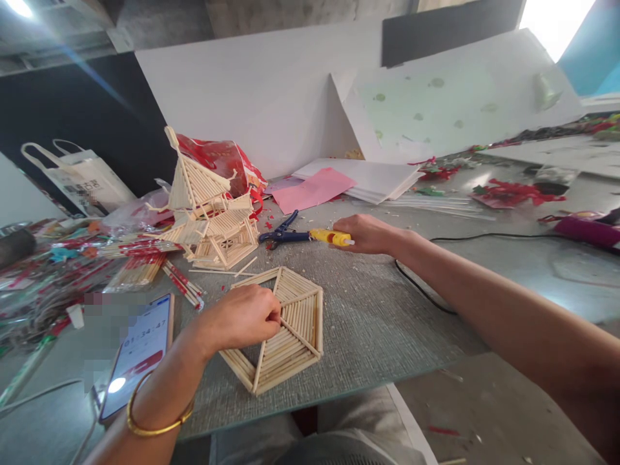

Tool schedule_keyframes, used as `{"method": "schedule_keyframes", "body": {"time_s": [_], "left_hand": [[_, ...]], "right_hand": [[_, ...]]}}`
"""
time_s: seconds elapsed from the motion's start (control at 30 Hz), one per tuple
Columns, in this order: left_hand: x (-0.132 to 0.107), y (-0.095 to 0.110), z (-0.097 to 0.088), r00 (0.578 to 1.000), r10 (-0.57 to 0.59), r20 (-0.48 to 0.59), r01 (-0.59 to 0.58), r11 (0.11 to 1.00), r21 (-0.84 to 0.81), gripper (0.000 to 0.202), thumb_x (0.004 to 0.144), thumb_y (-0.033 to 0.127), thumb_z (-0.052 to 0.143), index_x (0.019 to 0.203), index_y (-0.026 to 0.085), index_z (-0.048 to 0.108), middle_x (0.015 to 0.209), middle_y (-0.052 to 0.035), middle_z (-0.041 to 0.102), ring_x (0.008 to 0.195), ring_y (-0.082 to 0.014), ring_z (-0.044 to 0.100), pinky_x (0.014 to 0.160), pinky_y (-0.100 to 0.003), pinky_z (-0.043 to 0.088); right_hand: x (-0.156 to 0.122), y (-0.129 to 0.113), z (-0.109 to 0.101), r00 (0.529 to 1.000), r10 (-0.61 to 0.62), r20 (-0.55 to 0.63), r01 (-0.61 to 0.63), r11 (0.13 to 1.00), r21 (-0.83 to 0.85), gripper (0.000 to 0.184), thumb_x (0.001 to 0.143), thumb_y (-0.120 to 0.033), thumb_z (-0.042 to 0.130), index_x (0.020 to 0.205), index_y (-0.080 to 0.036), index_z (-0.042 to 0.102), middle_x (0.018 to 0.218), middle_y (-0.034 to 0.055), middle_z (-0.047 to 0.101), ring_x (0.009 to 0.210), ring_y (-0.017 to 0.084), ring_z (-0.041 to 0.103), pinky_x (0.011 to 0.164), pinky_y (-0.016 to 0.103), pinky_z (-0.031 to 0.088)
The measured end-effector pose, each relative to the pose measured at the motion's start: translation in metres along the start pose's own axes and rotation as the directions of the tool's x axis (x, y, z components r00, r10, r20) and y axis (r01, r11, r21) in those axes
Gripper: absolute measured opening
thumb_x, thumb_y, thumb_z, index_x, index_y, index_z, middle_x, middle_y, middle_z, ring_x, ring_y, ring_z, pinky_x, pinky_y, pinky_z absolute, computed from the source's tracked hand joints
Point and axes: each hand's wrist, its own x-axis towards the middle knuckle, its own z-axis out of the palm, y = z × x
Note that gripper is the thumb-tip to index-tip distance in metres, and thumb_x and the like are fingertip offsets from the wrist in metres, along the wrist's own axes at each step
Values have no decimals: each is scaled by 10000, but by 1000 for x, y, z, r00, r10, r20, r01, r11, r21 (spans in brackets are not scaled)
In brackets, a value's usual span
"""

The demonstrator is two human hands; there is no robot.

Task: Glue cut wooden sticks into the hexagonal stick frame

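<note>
A hexagonal panel of thin wooden sticks (295, 310) lies flat on the table in front of me, some triangular sections filled with parallel sticks. Over its left part is my left hand (245, 316), fingers curled together near the centre; whatever they pinch is hidden. My right hand (363, 234) is closed around a yellow glue gun (332, 236), a pale glue stick showing at its end. Blue-handled cutters (285, 234) lie just left of the glue gun. Behind the panel stands a pagoda-like model (208, 219) built from the same sticks.
At left are a phone (140, 355) showing a timer, bundled sticks (138, 268) and plastic wrappings. Pink paper (314, 187) and white boards (372, 175) lie at the back. A black cable (421, 297) crosses the right side. The table's front edge is near my lap.
</note>
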Motion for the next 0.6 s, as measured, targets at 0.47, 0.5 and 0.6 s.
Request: {"method": "schedule_keyframes", "body": {"time_s": [0.47, 0.5, 0.6], "left_hand": [[0, -1, 0, 1000, 12, -16, -12, 1000, 9, 219, 689, 202, 406, 573, 163, 588, 525, 7, 468, 493, -95, 361, 496, -253, 244], [0, -1, 0, 1000, 10, -15, -9, 1000, 6, 214, 686, 201, 409, 572, 164, 587, 523, 8, 466, 493, -95, 360, 497, -254, 244], [1, 0, -1, 1000, -4, -9, 4, 1000, -1, 201, 676, 200, 418, 582, 167, 593, 535, 6, 491, 497, -95, 372, 503, -256, 246]], "right_hand": [[0, 2, 3, 1000, -11, -12, 11, 1000, -4, 230, 826, -386, 438, 735, -178, 480, 706, 30, 535, 617, 125, 441, 563, 244, 269], [0, 3, 3, 1000, -14, -16, 13, 1000, -4, 230, 826, -385, 437, 737, -177, 481, 708, 32, 536, 619, 125, 443, 565, 244, 270], [1, 3, 3, 1000, -13, -19, 13, 1000, -7, 231, 825, -383, 439, 742, -173, 487, 714, 37, 540, 623, 126, 445, 569, 243, 273]]}}
